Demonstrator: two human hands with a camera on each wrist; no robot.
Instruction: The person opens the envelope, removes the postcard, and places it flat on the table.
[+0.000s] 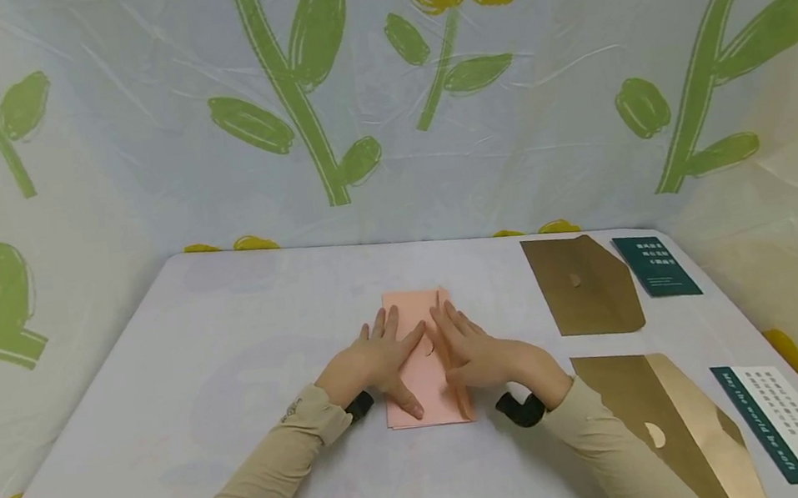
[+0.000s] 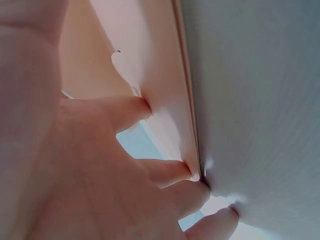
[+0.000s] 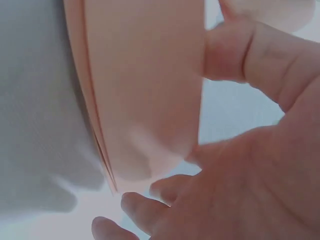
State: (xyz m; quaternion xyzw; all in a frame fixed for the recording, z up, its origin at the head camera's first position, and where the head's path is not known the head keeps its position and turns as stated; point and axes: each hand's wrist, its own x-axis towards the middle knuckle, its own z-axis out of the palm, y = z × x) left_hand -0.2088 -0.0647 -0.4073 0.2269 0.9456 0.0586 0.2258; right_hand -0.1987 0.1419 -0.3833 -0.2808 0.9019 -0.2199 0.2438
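A pink paper envelope (image 1: 427,392) lies lengthwise on the table, directly before me. My left hand (image 1: 372,362) rests on its left part with spread fingers; the left wrist view shows fingertips on the pink paper (image 2: 162,75) and some reaching past its edge onto the table. On the other side, my right hand (image 1: 484,354) touches the folded flap (image 1: 464,404) along the envelope's right edge. In the right wrist view that flap (image 3: 145,90) stands slightly raised, with thumb and forefinger against its edge. A small curved slit shows near the envelope's middle.
Two brown-gold envelopes lie to the right, one at the back (image 1: 586,292) and one nearer (image 1: 623,396), partly behind my right forearm. Beside them are a dark green card (image 1: 656,265) and a white-and-green printed card (image 1: 785,421). A flower-patterned curtain (image 1: 379,100) surrounds the table.
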